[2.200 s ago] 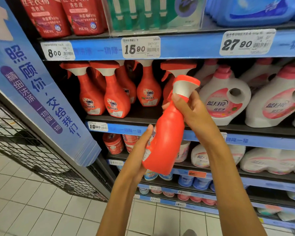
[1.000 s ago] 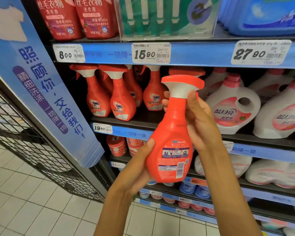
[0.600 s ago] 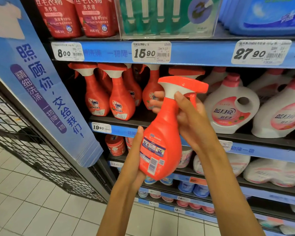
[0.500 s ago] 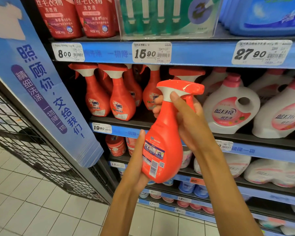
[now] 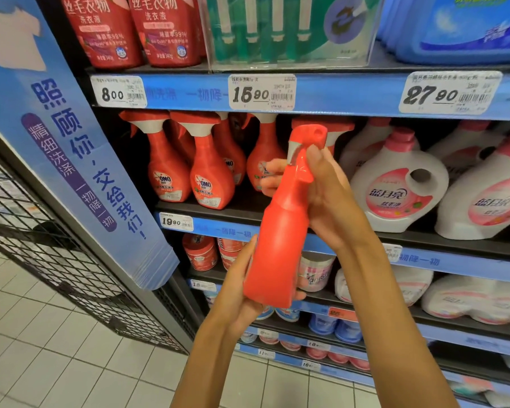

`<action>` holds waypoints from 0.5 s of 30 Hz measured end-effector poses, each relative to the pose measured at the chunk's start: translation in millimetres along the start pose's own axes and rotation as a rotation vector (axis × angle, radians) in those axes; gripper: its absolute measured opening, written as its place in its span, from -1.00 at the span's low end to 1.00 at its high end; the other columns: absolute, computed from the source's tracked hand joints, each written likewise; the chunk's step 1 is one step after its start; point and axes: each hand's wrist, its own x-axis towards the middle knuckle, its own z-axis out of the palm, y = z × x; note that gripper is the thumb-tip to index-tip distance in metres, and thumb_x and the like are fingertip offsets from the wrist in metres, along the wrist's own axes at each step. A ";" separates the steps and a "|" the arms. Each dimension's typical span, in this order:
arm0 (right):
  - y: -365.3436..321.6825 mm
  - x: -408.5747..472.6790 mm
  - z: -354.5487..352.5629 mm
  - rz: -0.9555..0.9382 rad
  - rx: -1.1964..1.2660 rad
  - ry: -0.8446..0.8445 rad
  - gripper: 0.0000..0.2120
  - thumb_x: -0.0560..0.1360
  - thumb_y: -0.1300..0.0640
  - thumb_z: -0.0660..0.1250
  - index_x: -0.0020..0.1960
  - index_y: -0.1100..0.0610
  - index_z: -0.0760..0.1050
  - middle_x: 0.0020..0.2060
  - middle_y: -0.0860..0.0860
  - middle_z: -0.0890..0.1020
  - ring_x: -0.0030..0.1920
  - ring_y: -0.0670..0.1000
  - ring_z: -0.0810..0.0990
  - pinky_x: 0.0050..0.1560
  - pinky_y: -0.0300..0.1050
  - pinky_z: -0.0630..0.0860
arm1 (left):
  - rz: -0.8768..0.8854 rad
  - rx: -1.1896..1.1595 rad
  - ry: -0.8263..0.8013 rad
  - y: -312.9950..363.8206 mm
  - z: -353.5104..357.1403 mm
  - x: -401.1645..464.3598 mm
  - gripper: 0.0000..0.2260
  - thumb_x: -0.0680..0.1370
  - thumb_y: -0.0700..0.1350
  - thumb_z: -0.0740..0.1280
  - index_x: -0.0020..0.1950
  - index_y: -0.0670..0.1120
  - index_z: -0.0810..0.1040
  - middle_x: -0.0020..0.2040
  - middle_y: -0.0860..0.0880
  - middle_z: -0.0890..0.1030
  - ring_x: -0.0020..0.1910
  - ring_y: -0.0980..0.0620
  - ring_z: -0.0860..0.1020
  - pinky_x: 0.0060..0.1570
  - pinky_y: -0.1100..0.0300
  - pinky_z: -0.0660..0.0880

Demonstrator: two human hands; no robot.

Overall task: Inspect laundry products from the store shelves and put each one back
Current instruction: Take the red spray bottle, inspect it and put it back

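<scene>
Spray bottle point(image 5: 280, 237), red plastic with trigger head, held up in front of the shelves, tilted with the head leaning right, plain side toward the camera. Right hand point(image 5: 327, 201) wraps the neck just under the trigger, fingers curled round from behind, thumb up beside the nozzle. Left hand point(image 5: 242, 293) cups the base from the near left, fingers curled under the bottom, thumb lying up the side. Bottle sits between both hands, right above, left below. Likely rigid plastic, moderately heavy if full, smooth and a bit slippery; narrow neck is the safest hold, base support stops it swinging. Trigger looks fragile-ish, better not to squeeze it. Behind it, on the middle shelf point(image 5: 218, 210), a row of matching red spray bottles point(image 5: 209, 178) at left and white detergent jugs point(image 5: 395, 189) at right; the gap for putting it back is probably right behind the held bottle, though mostly hidden.
</scene>
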 end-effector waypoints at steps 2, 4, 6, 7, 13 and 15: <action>3.4 0.9 0.7 0.019 0.055 0.011 -0.69 0.42 -0.01 0.37 0.08 0.06 0.38 -0.24 0.07 0.61 -0.30 0.04 0.60 -0.19 -0.07 0.57 | 0.020 0.087 0.021 -2.2 3.1 0.2 -0.53 0.54 0.15 0.22 0.27 -0.17 0.55 0.20 -0.29 0.58 0.11 -0.22 0.60 0.06 -0.13 0.56; 6.1 1.0 0.6 0.017 0.004 0.036 -0.52 0.37 0.00 0.42 0.21 0.07 0.35 -0.28 0.04 0.58 -0.34 0.01 0.56 -0.24 -0.10 0.55 | 0.109 0.195 0.055 2.2 3.2 -0.3 -0.61 0.54 0.13 0.23 0.22 -0.07 0.59 0.25 -0.22 0.57 0.23 -0.13 0.55 0.22 -0.08 0.51; 11.0 0.8 -0.6 0.008 -0.097 0.103 -0.35 0.37 0.03 0.46 0.36 0.09 0.25 -0.27 0.01 0.61 -0.33 -0.02 0.58 -0.25 -0.12 0.54 | 0.216 0.294 0.055 8.5 4.2 -3.8 -0.52 0.52 0.24 0.20 0.29 -0.03 0.52 0.25 -0.11 0.59 0.26 -0.05 0.54 0.21 0.05 0.51; 13.8 1.1 -1.1 0.003 -0.133 0.149 -0.30 0.37 0.04 0.47 0.40 0.10 0.21 -0.26 0.00 0.61 -0.32 -0.03 0.58 -0.25 -0.13 0.54 | 0.233 0.338 0.039 11.0 6.0 -5.6 -0.43 0.47 0.33 0.22 0.33 -0.01 0.48 0.26 -0.06 0.59 0.27 -0.02 0.54 0.21 0.08 0.50; 15.9 2.9 -4.7 0.105 -0.147 0.282 -0.26 0.37 -0.20 0.31 0.38 0.23 0.26 -0.22 0.01 0.67 -0.24 -0.03 0.66 -0.19 -0.09 0.59 | 0.189 0.400 0.003 9.1 11.6 -9.4 -0.52 0.30 0.20 0.47 0.18 0.08 0.57 0.12 -0.09 0.66 0.11 -0.09 0.63 0.07 0.03 0.58; 11.2 3.2 -11.5 0.149 -0.058 0.230 -0.53 0.53 -0.12 0.20 0.20 0.26 0.44 -0.25 0.01 0.67 -0.23 0.03 0.68 -0.18 -0.07 0.62 | 0.151 0.343 -0.017 9.0 10.9 -11.9 -0.47 0.28 0.25 0.49 0.16 0.01 0.60 0.09 -0.14 0.67 0.07 -0.10 0.65 -0.02 0.11 0.59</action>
